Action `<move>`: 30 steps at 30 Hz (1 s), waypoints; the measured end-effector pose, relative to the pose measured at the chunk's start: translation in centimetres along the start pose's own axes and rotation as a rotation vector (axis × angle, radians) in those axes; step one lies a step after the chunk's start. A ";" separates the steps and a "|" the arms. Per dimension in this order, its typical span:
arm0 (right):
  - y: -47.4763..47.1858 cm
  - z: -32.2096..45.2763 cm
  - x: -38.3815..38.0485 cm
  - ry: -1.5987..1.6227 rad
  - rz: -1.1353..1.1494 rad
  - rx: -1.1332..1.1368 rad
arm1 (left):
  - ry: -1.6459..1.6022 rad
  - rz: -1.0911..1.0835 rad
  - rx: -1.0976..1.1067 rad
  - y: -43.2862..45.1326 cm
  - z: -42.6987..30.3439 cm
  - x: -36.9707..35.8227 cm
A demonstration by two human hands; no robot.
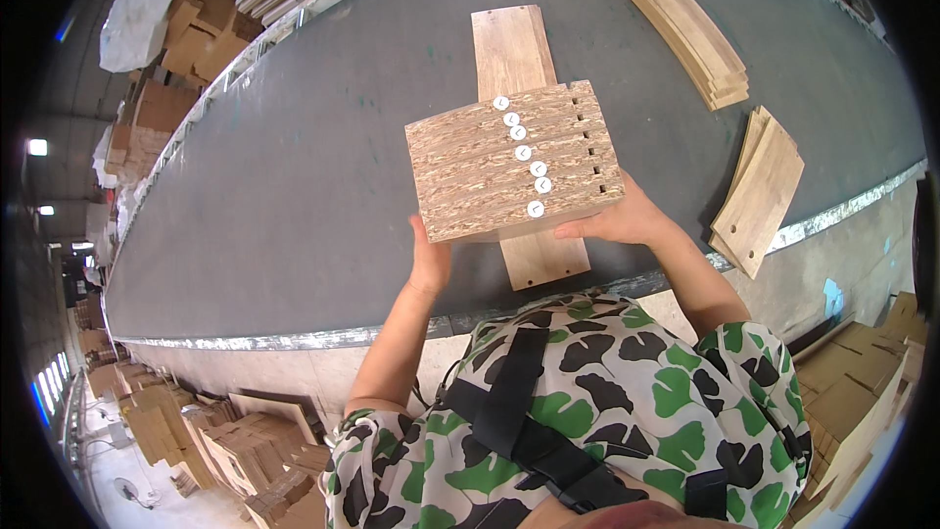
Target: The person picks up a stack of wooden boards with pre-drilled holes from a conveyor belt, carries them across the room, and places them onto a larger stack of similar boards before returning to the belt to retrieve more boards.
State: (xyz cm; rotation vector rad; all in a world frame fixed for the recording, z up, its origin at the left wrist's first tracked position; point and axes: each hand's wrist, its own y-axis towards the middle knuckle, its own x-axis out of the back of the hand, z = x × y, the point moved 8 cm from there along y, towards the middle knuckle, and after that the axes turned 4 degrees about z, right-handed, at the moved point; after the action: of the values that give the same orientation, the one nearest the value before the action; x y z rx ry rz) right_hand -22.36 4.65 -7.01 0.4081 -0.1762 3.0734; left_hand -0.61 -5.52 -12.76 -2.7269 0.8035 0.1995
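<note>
A stack of several particleboard panels is held between my two hands, its raw edges facing up, with round white stickers in a row and small dark holes near the right end. My left hand grips the lower left corner, the thumb up along the end. At the lower right corner is my right hand, its thumb along the near side. The fingers of both hands are mostly hidden beneath the stack. Under or behind it, wood-grain boards show at the far side and a board end with two holes at the near side.
Everything rests over a dark conveyor belt with a worn metal edge. To the right lie a stack of long wood-grain boards and a fanned stack of drilled boards, overhanging the near edge. Cardboard stacks stand at the lower left.
</note>
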 end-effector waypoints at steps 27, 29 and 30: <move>-7.4 -8.9 -3.5 0.912 0.134 -0.906 | -0.514 0.408 0.919 -4.6 2.6 -5.9; -4.9 -6.8 -6.4 0.845 0.171 -0.796 | -0.460 0.407 0.898 -4.6 2.2 -5.7; -4.1 -6.0 -7.3 0.816 0.187 -0.740 | -0.436 0.404 0.888 -4.6 2.1 -5.6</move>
State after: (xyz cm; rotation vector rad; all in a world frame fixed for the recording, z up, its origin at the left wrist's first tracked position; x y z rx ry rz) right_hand -16.65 9.27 -14.28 -0.8911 -1.2607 2.7457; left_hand -2.88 1.70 -12.41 -1.6079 0.9894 0.3907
